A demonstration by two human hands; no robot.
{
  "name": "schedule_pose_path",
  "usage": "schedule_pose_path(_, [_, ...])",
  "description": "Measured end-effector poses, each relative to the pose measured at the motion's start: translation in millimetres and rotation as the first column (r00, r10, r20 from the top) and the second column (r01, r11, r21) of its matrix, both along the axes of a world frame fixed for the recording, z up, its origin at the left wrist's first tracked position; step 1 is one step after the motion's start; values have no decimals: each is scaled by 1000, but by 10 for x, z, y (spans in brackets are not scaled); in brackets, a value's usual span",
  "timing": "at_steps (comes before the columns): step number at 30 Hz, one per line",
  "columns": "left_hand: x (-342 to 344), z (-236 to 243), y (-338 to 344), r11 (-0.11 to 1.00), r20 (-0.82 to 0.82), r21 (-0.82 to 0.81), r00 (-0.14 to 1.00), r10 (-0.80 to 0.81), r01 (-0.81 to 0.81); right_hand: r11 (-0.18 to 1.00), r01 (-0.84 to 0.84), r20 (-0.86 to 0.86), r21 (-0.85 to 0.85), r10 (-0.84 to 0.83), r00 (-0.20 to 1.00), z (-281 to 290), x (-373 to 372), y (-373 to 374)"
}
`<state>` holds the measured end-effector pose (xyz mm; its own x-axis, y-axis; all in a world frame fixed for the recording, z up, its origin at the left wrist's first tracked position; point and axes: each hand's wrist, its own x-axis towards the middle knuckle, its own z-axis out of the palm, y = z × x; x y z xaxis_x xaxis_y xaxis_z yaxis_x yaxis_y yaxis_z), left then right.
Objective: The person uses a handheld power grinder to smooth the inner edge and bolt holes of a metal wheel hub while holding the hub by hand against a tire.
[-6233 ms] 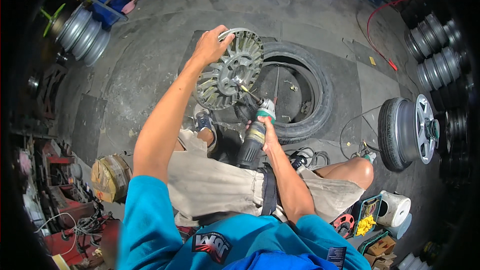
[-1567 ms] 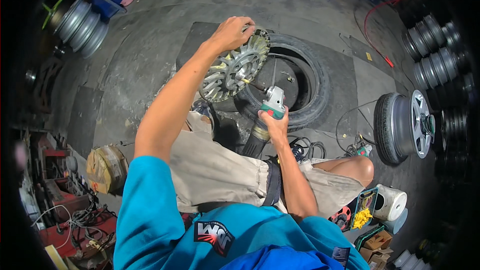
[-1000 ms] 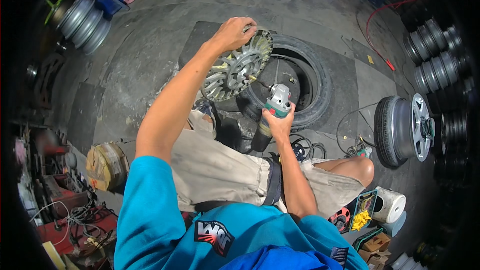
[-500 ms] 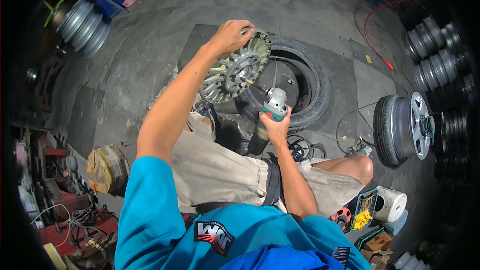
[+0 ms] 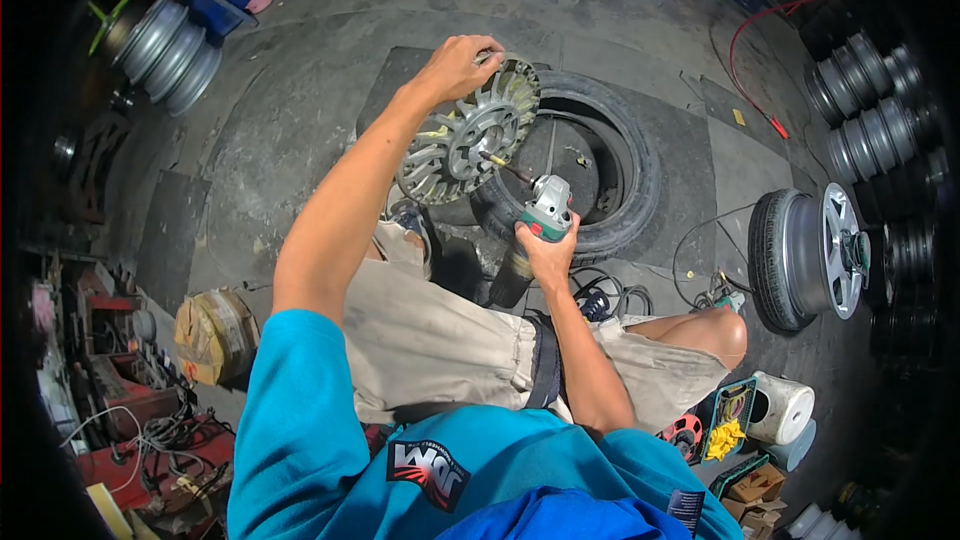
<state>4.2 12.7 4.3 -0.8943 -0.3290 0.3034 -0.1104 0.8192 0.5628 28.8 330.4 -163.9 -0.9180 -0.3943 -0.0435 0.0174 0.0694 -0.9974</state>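
My left hand (image 5: 463,67) is closed over the upper edge of a grey multi-spoke wheel rim (image 5: 480,133), which stands tilted. Pale yellowish patches mark the spokes. In front of it, my right hand (image 5: 552,248) grips a grey and green angle grinder (image 5: 547,206). A thin shaft (image 5: 508,168) with a small tip sticks out from the grinder's head toward the hub, and its tip overlaps the spokes. I cannot tell whether it touches them. Beside and partly behind the rim, a black tire (image 5: 645,155) lies flat on the floor.
A wheel with a tire (image 5: 785,260) stands at the right, near stacked rims (image 5: 875,145). Cables (image 5: 625,300) lie by my foot. A taped round package (image 5: 215,337) sits at the left, near a red toolbox (image 5: 150,470). A white bucket (image 5: 783,410) stands lower right.
The rim and my left hand have shifted slightly up and left. The grinder has moved very slightly to the left, with its body tilted a little more.
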Motion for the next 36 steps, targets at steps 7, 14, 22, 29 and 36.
schedule_pose_path(7, [26, -37, -50, 1000, -33, -4, 999, -7, 7, 996, -12, 84, 91, 4, 996, -13, 51, -4])
schedule_pose_path(14, [34, -33, -17, 999, -63, -18, 998, -32, 30, 993, 88, -146, 81, -76, 986, 172, -75, -96])
schedule_pose_path(22, [-35, -56, -59, 996, -58, -84, 998, -32, 27, 987, 65, -253, 149, -26, 967, 267, -81, -109])
schedule_pose_path(29, [-11, -2, -5, 999, -32, -49, 999, -13, 12, 994, 71, -214, 81, -53, 975, 225, -195, -139])
schedule_pose_path(36, [-28, -22, -9, 997, -62, -69, 997, -36, 32, 997, 15, -131, 75, -5, 991, 134, -191, -87])
